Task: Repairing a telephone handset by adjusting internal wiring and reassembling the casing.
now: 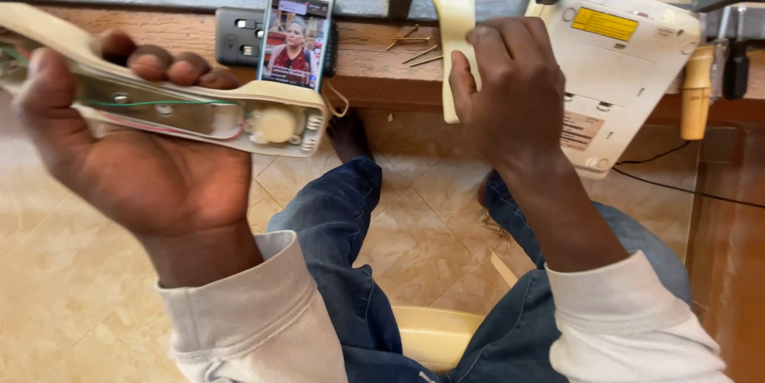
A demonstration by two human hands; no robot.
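While the left hand (127, 152) grips the opened handset half (171, 108) over open floor (64, 271), the right hand (506, 84) clasps the handset cover (453, 24) at the bench (374, 48) edge (crowded: phone (296, 32), telephone base (617, 64), screws (414, 44)).

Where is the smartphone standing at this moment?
In the head view, the smartphone stands upright on the wooden ledge, left of centre, leaning on the metal bars before a black socket, just above the opened handset in the left hand.

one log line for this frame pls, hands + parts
left hand: holds opened handset half, wiring exposed | right hand: on handset cover at ledge | nearby: phone base, smartphone, screws
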